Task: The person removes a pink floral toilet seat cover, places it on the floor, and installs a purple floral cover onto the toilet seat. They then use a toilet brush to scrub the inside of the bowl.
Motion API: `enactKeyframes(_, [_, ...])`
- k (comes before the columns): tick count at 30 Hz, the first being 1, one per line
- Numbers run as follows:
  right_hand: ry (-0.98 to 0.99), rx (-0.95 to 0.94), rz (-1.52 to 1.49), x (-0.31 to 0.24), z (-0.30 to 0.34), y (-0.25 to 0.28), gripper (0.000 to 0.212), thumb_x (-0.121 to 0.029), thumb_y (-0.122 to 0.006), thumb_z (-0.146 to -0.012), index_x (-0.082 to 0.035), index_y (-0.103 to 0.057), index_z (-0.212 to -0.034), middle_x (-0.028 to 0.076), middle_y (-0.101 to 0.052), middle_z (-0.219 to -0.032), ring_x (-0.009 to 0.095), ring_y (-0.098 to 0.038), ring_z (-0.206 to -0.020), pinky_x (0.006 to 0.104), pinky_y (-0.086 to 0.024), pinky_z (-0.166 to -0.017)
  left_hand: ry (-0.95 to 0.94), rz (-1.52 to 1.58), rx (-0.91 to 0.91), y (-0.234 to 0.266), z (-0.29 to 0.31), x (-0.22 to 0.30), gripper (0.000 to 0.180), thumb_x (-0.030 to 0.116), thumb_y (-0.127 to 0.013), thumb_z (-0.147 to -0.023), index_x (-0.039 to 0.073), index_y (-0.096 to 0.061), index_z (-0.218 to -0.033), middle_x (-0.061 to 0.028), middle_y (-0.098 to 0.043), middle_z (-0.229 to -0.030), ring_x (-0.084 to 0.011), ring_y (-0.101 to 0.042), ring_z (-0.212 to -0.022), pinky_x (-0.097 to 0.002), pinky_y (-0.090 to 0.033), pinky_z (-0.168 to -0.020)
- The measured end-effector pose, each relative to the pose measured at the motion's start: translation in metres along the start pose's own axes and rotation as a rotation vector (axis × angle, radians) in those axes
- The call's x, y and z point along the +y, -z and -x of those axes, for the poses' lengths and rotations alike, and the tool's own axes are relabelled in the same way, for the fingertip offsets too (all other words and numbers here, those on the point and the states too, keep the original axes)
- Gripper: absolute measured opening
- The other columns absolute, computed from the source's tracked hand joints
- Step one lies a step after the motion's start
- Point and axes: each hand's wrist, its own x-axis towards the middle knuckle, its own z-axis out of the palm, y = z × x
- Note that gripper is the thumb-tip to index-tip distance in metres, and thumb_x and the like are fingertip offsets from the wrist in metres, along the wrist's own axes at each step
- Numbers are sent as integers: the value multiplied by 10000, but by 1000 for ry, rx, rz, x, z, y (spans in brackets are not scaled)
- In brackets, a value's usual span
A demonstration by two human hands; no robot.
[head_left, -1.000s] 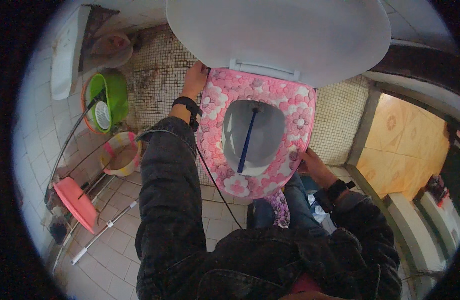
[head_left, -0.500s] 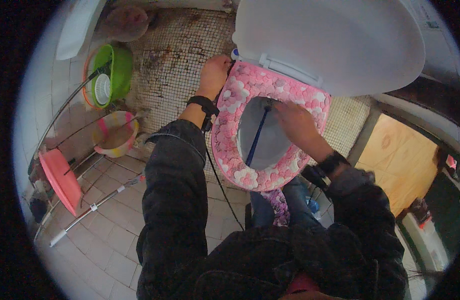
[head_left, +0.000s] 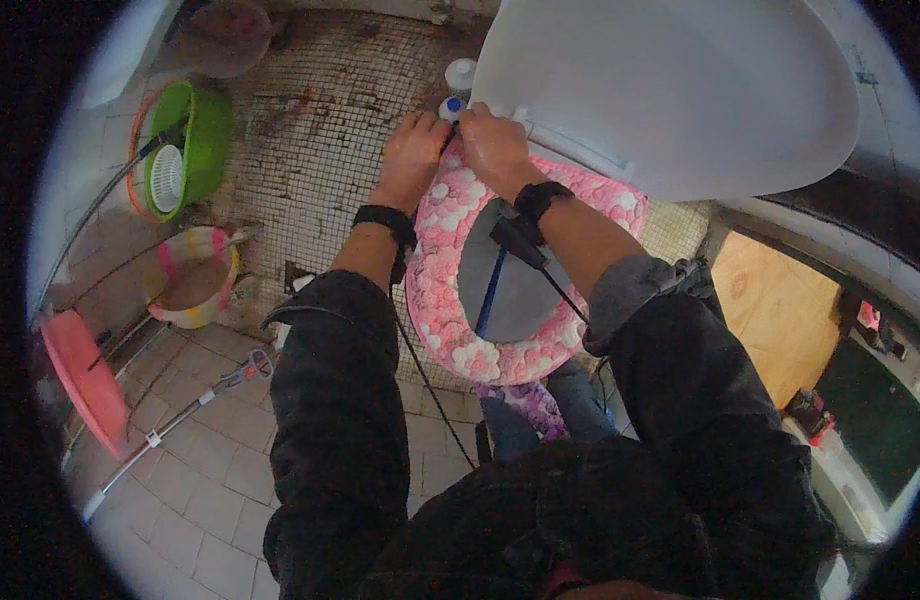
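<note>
From the head view, the left hand and right hand meet at the 11 o'clock corner of a pink flowered seat cover, fingers bent; whether they grip its edge, I cannot tell. The cover lies mid-view, with the raised lid at its 1 o'clock and a blue stick within its opening.

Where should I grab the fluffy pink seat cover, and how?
Probably pinch the left side of the pink seat cover, coming from the left. It is a soft-looking ring, so that band between outer edge and hole should be pinchable. The left hand and right hand are at its back left corner, and the right forearm crosses the other side.
</note>
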Motion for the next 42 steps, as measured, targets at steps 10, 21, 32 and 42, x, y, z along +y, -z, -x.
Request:
enactKeyframes(10, [-117,33,171,34,3,-1,186,-144,-541,-803,-38,-605,-942,148,-605,-971,351,-646,-818,468,-530,-682,-46,79,-126,-5,133,-19,218,-4,-543,-715,43,-593,-923,-107,-574,-912,-303,-542,-899,-392,-481,-766])
enactKeyframes(21, [-238,257,-30,39,38,-5,189,-200,-495,-875,-52,-596,-935,160,-605,-930,367,-590,-867,447,-487,-742,401,412,-486,10,373,159,148,87,-573,-774,53,-603,-915,-131,-617,-892,-309,-568,-850,-399,-467,-719])
enactKeyframes(32, [-426,-172,-648,-15,379,71,219,-249,-589,-873,-31,-603,-869,142,-605,-737,288,-596,-651,374,-458,-592,962,970,-251,105,331,228,157,105,-612,-845,-4,-617,-958,-48,-607,-737,-98,-535,-665,-269,-447,-601])
enactKeyframes(42, [-496,-561,-1170,-61,458,160,286,-263,-515,-934,-16,-590,-1055,29,-625,-872,115,-588,-732,268,-458,-624,842,906,-255,280,250,282,201,158,-624,-846,-2,-620,-967,-3,-589,-793,-71,-509,-695,-231,-426,-632])
